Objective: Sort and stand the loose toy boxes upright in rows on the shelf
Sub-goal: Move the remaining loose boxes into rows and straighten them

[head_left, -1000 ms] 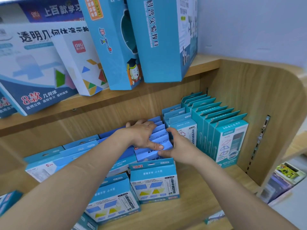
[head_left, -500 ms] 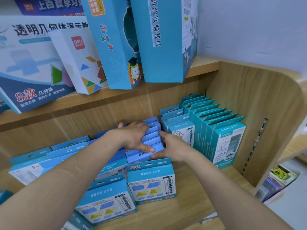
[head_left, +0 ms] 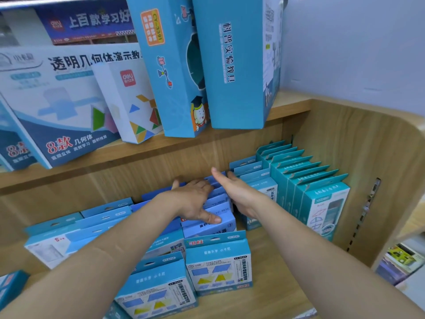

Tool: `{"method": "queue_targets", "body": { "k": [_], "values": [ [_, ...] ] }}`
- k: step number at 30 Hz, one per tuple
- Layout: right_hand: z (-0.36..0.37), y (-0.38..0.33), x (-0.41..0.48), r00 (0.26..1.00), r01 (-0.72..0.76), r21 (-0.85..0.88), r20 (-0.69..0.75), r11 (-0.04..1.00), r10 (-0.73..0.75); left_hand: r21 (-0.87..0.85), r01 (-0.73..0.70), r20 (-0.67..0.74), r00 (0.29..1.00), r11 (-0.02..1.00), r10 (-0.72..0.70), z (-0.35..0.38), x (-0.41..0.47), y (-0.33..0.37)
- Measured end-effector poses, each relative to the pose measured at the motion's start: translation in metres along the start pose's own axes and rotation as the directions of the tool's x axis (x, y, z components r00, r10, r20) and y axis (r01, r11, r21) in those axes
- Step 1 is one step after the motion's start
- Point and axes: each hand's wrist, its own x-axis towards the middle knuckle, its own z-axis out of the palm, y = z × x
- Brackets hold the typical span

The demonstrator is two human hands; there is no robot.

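Observation:
A row of small blue boxes (head_left: 218, 210) stands in the middle of the lower wooden shelf (head_left: 276, 284). My left hand (head_left: 193, 201) lies over the row's left side and top, thumb pressed on the front box. My right hand (head_left: 239, 194) is flat against the row's right side, fingers straight and pointing to the back panel. Two light-blue boxes (head_left: 218, 265) stand in front of the row. A teal row (head_left: 305, 187) stands upright at the right, and next to it a short row of light-blue boxes (head_left: 255, 178).
More blue boxes (head_left: 76, 229) lean in loose rows at the left of the shelf. Large boxes (head_left: 232, 61) overhang from the upper shelf (head_left: 138, 153). The wooden side panel (head_left: 368, 157) closes the right end. Other goods (head_left: 400, 261) lie lower right, outside the shelf.
My right hand has left the front of the blue row and now lies flat along its right side, reaching further back. My left hand stays on the row. The camera has moved a little.

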Motion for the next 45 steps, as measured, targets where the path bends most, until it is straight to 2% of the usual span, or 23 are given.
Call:
{"method": "queue_targets", "body": {
  "k": [3, 9, 14, 18, 20, 25, 29, 34, 40, 45],
  "values": [
    [0.000, -0.002, 0.006, 1.000, 0.009, 0.038, -0.009, 0.999, -0.009, -0.011, -0.006, -0.037, 0.999, 1.000, 0.006, 0.001, -0.001, -0.002],
    [0.004, 0.016, 0.010, 0.998, -0.018, 0.266, 0.067, 0.964, 0.000, -0.082, -0.045, -0.211, 0.977, 0.996, 0.027, 0.016, -0.012, -0.006],
    [0.010, 0.031, 0.007, 0.998, -0.061, 0.314, 0.053, 0.948, 0.046, -0.138, 0.045, -0.068, 0.996, 0.989, -0.055, 0.022, -0.025, -0.017],
    [0.015, 0.033, 0.003, 0.998, -0.061, 0.280, 0.030, 0.958, 0.055, -0.132, 0.055, -0.039, 0.997, 0.990, -0.061, 0.029, -0.029, -0.023],
    [0.016, 0.035, 0.001, 0.996, -0.080, 0.279, 0.064, 0.957, 0.064, -0.121, 0.040, -0.038, 0.998, 0.992, -0.045, 0.031, -0.030, -0.025],
    [0.013, 0.042, -0.011, 0.994, -0.097, 0.281, 0.084, 0.955, 0.076, -0.182, 0.004, -0.108, 0.994, 0.983, -0.024, 0.037, -0.037, -0.027],
    [0.013, 0.047, -0.015, 0.993, -0.102, 0.230, 0.089, 0.968, 0.083, -0.152, 0.046, -0.112, 0.992, 0.987, -0.063, 0.045, -0.050, -0.035],
    [0.007, 0.034, -0.015, 0.996, -0.033, 0.187, 0.086, 0.982, 0.018, -0.156, 0.020, -0.147, 0.988, 0.988, -0.043, 0.046, -0.057, -0.033],
    [0.007, 0.033, -0.024, 0.993, 0.047, 0.044, 0.109, 0.998, -0.052, -0.137, 0.084, -0.021, 0.996, 0.987, -0.088, 0.054, -0.074, -0.050],
    [0.012, 0.030, -0.037, 0.995, -0.001, 0.034, 0.101, 0.999, -0.002, -0.144, 0.092, -0.015, 0.995, 0.985, -0.095, 0.052, -0.074, -0.052]
  ]
}}
